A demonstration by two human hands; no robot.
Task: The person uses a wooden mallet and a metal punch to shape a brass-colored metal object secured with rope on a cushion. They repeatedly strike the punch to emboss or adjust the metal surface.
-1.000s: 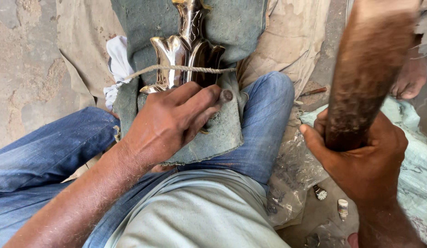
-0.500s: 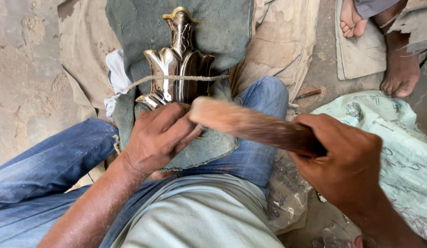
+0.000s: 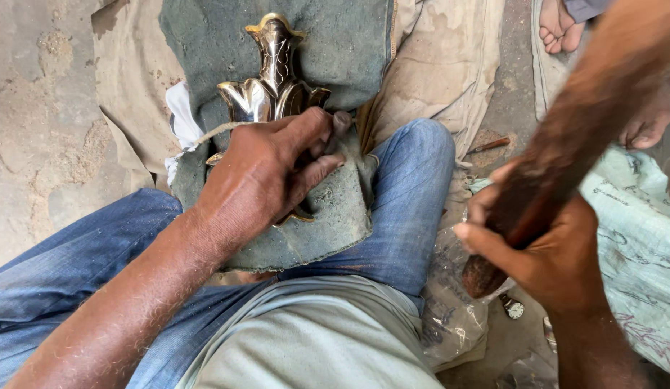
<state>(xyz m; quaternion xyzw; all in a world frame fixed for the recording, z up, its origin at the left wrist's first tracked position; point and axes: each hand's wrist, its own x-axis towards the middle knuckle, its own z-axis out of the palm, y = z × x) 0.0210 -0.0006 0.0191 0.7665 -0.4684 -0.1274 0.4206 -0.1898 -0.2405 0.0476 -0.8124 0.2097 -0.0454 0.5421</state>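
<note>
**Brass ornament, leaf-shaped, held on the lap: entry at this moment**

Brass ornament (image 3: 271, 85): polished, gold-coloured, with an engraved stem pointing to the top of the frame. It lies upper centre, on a grey-green felt pad (image 3: 335, 216) spread across the blue-jeaned knee (image 3: 414, 194). A thin cord (image 3: 212, 131) crosses its lower part.

Left hand (image 3: 266, 176): I see it at centre frame, pressed down over the ornament's lower half, fingers curled narrow, thumb tip on the pad's edge. Whether the fingers pinch a small tool I cannot tell (they hide whatever is beneath).

Right hand (image 3: 543, 245): right of frame, wrapped tight round the lower end of a dark wooden mallet (image 3: 587, 137), which rises blurred toward the upper right corner, well apart from the ornament.

Surroundings: beige sackcloth (image 3: 450, 65) beneath the pad; white cloth scrap (image 3: 182, 108) at the pad's left edge; pale green printed sheet (image 3: 637, 230) at right; another person's bare foot (image 3: 561, 21) at the top right; sandy floor (image 3: 39, 108) at left.
</note>
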